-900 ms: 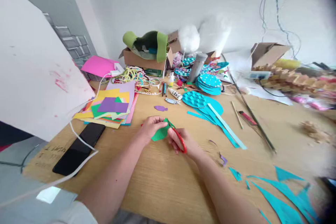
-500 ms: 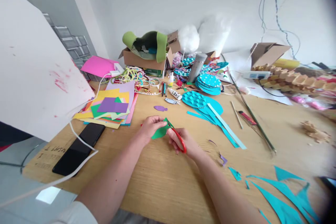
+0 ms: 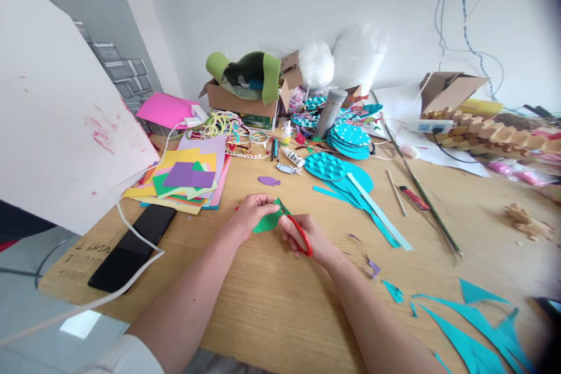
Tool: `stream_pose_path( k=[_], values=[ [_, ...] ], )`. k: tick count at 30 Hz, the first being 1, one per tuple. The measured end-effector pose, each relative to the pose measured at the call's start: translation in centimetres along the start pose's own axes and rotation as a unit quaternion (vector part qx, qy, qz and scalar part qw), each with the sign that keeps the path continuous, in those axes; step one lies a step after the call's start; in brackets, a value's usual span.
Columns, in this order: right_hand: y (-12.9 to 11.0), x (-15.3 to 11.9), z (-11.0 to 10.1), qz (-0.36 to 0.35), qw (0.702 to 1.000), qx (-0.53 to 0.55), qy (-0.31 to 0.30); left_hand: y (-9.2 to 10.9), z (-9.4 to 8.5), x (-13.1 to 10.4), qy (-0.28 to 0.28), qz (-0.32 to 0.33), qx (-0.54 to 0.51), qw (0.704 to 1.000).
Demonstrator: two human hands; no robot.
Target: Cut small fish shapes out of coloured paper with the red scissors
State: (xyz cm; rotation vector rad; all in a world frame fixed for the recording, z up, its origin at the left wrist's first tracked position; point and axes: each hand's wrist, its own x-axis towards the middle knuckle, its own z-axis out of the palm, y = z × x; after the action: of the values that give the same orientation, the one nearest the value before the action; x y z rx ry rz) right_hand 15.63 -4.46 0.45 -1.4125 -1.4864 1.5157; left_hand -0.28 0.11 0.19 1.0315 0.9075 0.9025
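Note:
My left hand [image 3: 255,213] pinches a small piece of green paper [image 3: 267,222] above the middle of the table. In my right hand [image 3: 309,235] is a pair of red-handled scissors [image 3: 302,235], its blades pointing up and left at the green paper's upper right edge. How far the blades are apart is hard to make out. A purple paper cutout [image 3: 268,180] lies flat just beyond my hands, and a fish-like white cutout [image 3: 288,169] with a dark outline lies behind it.
Stacked coloured paper [image 3: 188,176] and a black phone [image 3: 131,248] lie left, a white cable [image 3: 140,236] crossing the phone. Blue paper strips [image 3: 377,210], a long stick [image 3: 421,187] and blue scraps [image 3: 468,327] are right. A glue bottle [image 3: 294,157] and steel flask [image 3: 331,114] stand behind.
The scissor blades look closer together at the green paper than before. Both hands stay in nearly the same place, and the whole view has shifted very slightly.

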Motion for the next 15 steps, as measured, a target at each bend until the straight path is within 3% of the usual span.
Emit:
stream_pose_path(
  k=[15],
  values=[
    [0.07, -0.08, 0.08, -0.006, 1.0, 0.002, -0.004, -0.1, 0.12, 0.02, 0.005, -0.012, -0.04, 0.999]
  ],
)
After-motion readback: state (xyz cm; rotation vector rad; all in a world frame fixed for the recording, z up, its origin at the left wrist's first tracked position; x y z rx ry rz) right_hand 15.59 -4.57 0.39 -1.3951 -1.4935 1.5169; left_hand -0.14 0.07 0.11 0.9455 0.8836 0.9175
